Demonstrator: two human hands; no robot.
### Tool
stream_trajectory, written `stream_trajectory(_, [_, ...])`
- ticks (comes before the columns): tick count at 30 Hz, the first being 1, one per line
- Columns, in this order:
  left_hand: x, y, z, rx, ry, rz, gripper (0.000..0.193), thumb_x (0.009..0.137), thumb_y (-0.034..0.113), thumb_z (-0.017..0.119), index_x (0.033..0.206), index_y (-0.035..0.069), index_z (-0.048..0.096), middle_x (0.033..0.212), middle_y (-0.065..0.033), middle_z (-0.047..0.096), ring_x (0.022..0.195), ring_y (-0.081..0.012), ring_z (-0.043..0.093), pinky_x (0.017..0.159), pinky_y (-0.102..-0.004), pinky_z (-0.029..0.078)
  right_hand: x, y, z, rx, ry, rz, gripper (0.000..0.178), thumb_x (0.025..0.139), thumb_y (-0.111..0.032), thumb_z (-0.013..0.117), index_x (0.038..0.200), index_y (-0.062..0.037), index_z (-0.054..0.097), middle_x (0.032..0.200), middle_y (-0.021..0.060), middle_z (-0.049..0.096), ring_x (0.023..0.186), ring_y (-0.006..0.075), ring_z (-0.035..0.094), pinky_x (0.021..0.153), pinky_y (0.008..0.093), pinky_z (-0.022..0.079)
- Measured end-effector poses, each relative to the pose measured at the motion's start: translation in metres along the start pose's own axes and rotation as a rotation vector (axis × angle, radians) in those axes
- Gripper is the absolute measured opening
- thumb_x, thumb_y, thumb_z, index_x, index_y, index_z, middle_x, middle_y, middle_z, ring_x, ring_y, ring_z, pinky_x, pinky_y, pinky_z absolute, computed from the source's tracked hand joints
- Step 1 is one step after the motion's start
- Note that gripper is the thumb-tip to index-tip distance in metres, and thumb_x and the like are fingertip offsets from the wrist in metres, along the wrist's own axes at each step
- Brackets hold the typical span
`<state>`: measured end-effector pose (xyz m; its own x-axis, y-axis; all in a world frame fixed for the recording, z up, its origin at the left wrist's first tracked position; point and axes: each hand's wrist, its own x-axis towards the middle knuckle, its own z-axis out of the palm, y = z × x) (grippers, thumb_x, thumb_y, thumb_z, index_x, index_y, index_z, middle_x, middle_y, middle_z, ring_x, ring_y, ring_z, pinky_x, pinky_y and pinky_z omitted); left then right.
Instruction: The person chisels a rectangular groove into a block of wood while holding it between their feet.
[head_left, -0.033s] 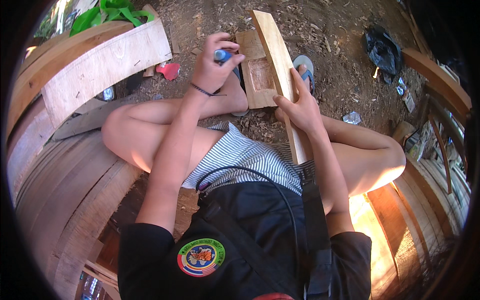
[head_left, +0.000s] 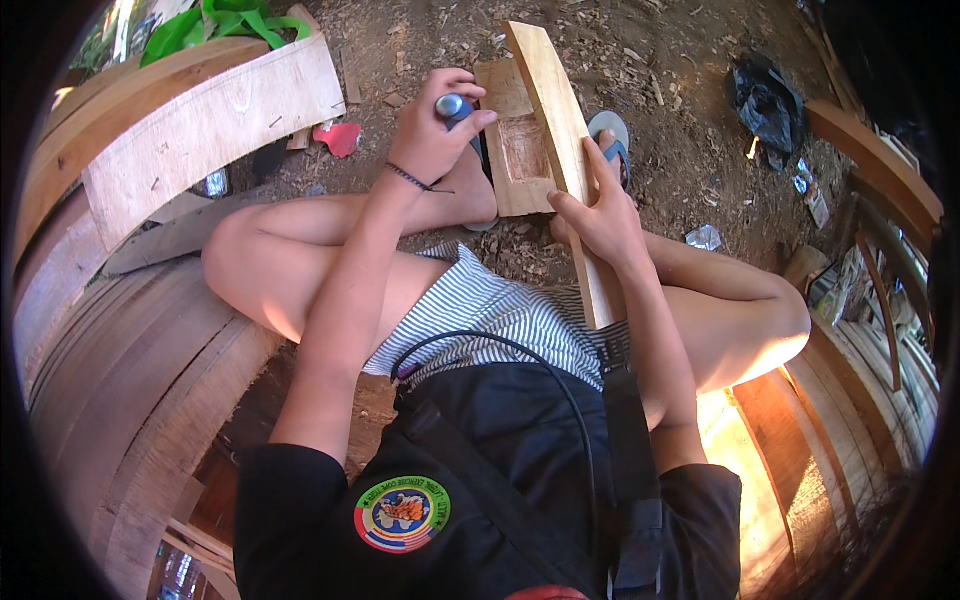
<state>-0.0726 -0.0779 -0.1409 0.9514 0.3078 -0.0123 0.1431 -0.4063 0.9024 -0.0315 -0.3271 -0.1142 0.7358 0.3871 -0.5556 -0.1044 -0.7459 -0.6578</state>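
My left hand (head_left: 437,125) is closed around a tool with a blue handle (head_left: 455,108) and a rounded silvery end; its working end is hidden. My right hand (head_left: 600,213) grips a long pale wooden bar (head_left: 555,120), thumb on its near face and fingers along the right edge. The bar slants from beyond the hand back over my shorts. Behind it, between my feet, is a wooden block (head_left: 525,198) with a rough rectangular recess cut into its face. The bar covers the block's right side. The tool is held just left of the block, apart from the bar.
Wood chips litter the dirt floor (head_left: 680,110). Curved-looking planks (head_left: 210,130) with nails lie at left, beside a green plastic strip (head_left: 215,28) and a red scrap (head_left: 337,140). A black plastic bag (head_left: 767,105) and more timber (head_left: 870,160) are at right. A sandal (head_left: 612,128) shows behind the bar.
My left hand has shifted slightly right, tilting the blue-handled tool so more of its silvery end shows. My right hand and the wooden bar have hardly moved.
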Motion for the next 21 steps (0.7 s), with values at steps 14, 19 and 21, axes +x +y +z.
stream_trajectory(14, [0.009, -0.029, 0.009, -0.184, 0.042, -0.175, 0.031, 0.092, 0.008, 0.067, 0.119, 0.000, 0.055, 0.117, -0.0121, 0.068, 0.108, -0.0174, 0.065, 0.094, -0.0306, 0.052, 0.003, 0.005, 0.003, -0.033, -0.018, 0.019, 0.092, 0.075, -0.044, 0.068, 0.152, -0.0075, 0.032, 0.133, 0.0281, 0.056, 0.123, 0.0403, 0.056, 0.104, 0.0440, 0.043])
stream_trajectory(19, [0.005, -0.038, 0.011, -0.234, 0.040, -0.159, 0.029, 0.093, 0.007, 0.064, 0.120, 0.000, 0.054, 0.118, -0.0129, 0.068, 0.109, -0.0184, 0.065, 0.095, -0.0313, 0.052, 0.003, 0.003, 0.004, -0.056, -0.022, 0.020, 0.092, 0.075, -0.044, 0.068, 0.152, -0.0075, 0.033, 0.133, 0.0280, 0.056, 0.123, 0.0403, 0.056, 0.104, 0.0438, 0.043])
stream_trajectory(21, [0.006, -0.041, 0.011, -0.215, 0.013, -0.144, 0.029, 0.094, 0.006, 0.063, 0.121, 0.000, 0.053, 0.118, -0.0128, 0.068, 0.109, -0.0190, 0.064, 0.095, -0.0314, 0.052, 0.004, 0.003, 0.005, -0.062, -0.022, 0.026, 0.092, 0.075, -0.044, 0.068, 0.152, -0.0079, 0.033, 0.133, 0.0280, 0.056, 0.122, 0.0403, 0.057, 0.103, 0.0438, 0.043])
